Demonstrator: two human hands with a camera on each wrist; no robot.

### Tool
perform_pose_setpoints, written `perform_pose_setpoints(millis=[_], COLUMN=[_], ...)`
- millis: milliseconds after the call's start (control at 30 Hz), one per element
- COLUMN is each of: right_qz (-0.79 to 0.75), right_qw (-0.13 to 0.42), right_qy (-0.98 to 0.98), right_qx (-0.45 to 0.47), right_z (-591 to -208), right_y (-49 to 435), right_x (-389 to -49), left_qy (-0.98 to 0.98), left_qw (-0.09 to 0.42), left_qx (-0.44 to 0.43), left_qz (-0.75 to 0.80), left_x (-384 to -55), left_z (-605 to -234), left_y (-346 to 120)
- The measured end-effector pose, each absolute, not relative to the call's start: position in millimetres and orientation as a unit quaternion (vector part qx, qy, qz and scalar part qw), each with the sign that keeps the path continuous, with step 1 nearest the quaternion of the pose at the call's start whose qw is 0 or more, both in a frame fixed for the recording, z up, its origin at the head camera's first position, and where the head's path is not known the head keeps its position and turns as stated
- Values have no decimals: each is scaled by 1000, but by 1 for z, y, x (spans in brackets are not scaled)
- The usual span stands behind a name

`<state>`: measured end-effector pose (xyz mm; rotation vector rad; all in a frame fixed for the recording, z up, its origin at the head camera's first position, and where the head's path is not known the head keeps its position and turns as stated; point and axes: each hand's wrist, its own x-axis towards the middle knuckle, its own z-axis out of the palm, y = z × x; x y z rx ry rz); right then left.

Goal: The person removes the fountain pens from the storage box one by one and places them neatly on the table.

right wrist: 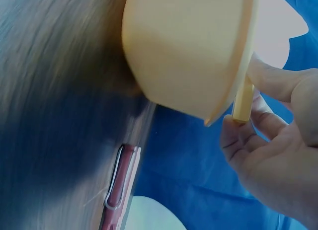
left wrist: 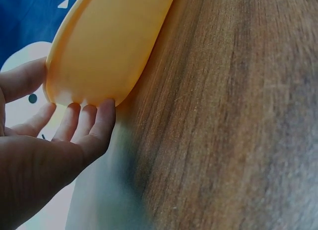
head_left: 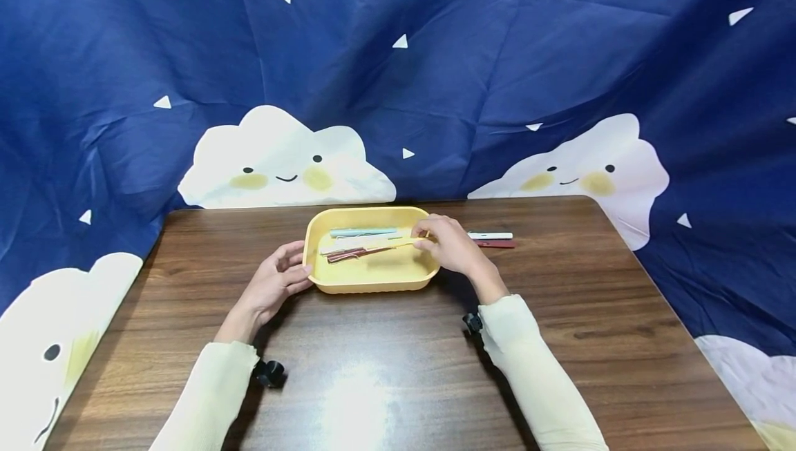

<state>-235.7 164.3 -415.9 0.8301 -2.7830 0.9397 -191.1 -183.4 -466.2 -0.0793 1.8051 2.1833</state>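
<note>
A shallow yellow tray (head_left: 373, 286) stands near the table's far edge. My left hand (head_left: 281, 280) holds its left end, thumb at the rim and the other fingertips against the outer wall (left wrist: 99, 56). Over the tray's right end, my right hand (head_left: 449, 245) pinches a yellow pen (head_left: 403, 243) between thumb and fingers; its blunt end (right wrist: 242, 105) shows in the right wrist view. The pen slants down leftward to a dark red pen (head_left: 348, 255) lying in the tray. Beside that lie a whitish pen (head_left: 338, 246) and a light blue pen (head_left: 356, 233).
Just right of the tray, partly behind my right hand, lie a white pen (head_left: 494, 235) and another dark red pen (head_left: 497, 244) with a metal clip. The brown wooden table (head_left: 385, 340) ends at a blue cloth (head_left: 435, 92) printed with clouds.
</note>
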Motion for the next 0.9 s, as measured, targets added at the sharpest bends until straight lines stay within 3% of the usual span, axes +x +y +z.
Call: perform_pose_setpoints(millis=[900], right_qz=[335], right_qw=[57], right_qy=[-910], right_qx=[238], right_z=[-417], right_y=[212], right_x=[-229], left_qy=[627], left_qw=[154], left_qx=[-15], left_qz=[764], left_x=[-191], left_z=[-467], left_y=[-185])
